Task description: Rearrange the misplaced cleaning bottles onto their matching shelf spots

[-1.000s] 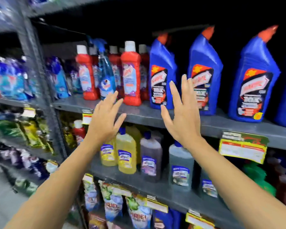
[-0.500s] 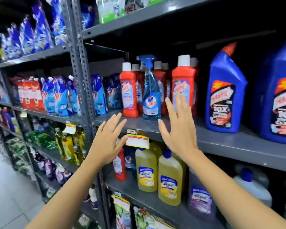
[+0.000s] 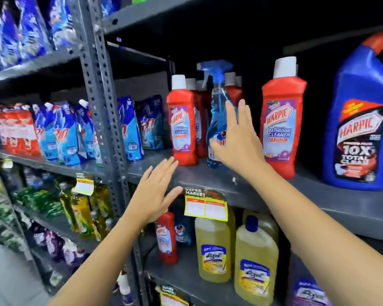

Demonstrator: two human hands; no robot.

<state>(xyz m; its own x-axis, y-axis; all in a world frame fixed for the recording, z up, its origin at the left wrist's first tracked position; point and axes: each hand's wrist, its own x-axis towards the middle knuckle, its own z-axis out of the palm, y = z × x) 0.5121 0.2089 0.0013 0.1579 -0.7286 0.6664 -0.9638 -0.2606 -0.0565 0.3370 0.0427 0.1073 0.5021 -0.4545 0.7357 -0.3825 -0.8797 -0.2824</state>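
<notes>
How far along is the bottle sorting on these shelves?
Nothing looks done yet. The right hand, open, is at the blue trigger spray bottle standing among red Harpic bathroom cleaner bottles. The left hand is empty. A lone red Harpic bottle sits on the shelf below beside yellow floor cleaner bottles.

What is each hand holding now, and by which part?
Nothing is held. The right hand is open before the blue spray bottle; the left hand is open below.

Red bottle reads "HARPIC BATHROOM CLEANER"; shelf tag "SUPER MARKET".
</notes>
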